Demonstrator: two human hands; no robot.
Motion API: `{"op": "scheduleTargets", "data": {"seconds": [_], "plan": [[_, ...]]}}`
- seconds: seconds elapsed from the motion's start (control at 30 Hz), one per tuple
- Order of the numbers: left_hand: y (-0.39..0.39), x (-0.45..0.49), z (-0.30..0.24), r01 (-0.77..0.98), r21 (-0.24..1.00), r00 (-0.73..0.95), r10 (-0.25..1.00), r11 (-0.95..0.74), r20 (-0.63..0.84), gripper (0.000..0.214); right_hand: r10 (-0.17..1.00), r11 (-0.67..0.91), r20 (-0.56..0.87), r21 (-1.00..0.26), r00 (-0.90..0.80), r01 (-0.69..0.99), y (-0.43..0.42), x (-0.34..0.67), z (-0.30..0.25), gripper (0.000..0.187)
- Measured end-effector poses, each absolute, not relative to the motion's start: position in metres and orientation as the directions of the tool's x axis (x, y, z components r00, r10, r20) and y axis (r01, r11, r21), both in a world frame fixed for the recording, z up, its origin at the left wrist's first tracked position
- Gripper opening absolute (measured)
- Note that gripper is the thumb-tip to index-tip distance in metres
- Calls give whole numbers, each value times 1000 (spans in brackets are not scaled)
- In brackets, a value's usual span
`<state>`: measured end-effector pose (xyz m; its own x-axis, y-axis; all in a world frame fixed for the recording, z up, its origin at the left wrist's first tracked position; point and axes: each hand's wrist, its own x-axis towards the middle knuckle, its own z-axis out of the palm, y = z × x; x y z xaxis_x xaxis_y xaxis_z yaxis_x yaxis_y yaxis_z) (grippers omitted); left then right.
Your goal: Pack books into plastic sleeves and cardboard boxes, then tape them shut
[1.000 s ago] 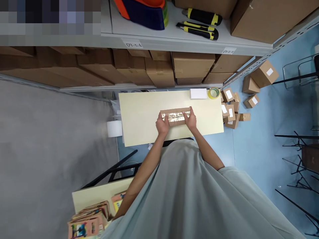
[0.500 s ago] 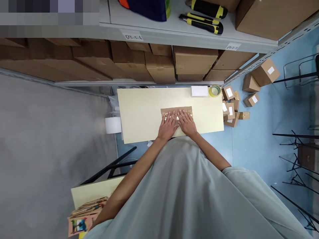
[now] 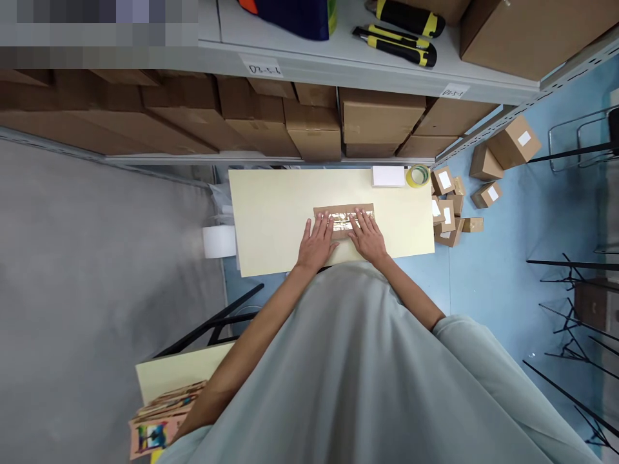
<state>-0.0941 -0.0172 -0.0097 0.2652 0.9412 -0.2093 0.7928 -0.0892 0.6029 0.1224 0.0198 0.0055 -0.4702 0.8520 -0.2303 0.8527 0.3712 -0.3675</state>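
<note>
A small brown cardboard box [image 3: 344, 233] lies on the pale yellow table [image 3: 271, 222], with a shiny strip of clear tape [image 3: 342, 220] along its top. My left hand [image 3: 315, 243] rests flat over the box's left end, fingers stretched out. On the right part of the box lies my right hand [image 3: 368, 241], its fingers also extended and spread. Neither hand grips anything. Between them the taped middle of the box shows.
At the table's back right are a white stack of labels or paper [image 3: 387, 176] and a tape roll [image 3: 418, 175]. Small labelled boxes [image 3: 445, 216] lie to the right. A shelf [image 3: 387, 71] above holds box cutters [image 3: 399, 48]. A white roll [image 3: 219, 242] hangs at the left.
My hands have moved apart, the left one sliding left along the box, so more of the shiny tape shows. The box has stayed about where it was.
</note>
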Motion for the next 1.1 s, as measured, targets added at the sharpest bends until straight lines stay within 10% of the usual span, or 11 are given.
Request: {"op": "scheduleTargets", "data": {"seconds": [1.1], "plan": [[-24, -70, 1, 860, 480, 333, 905, -175, -267, 94, 835, 385, -238, -392, -496, 836, 13, 129, 6, 57]]}}
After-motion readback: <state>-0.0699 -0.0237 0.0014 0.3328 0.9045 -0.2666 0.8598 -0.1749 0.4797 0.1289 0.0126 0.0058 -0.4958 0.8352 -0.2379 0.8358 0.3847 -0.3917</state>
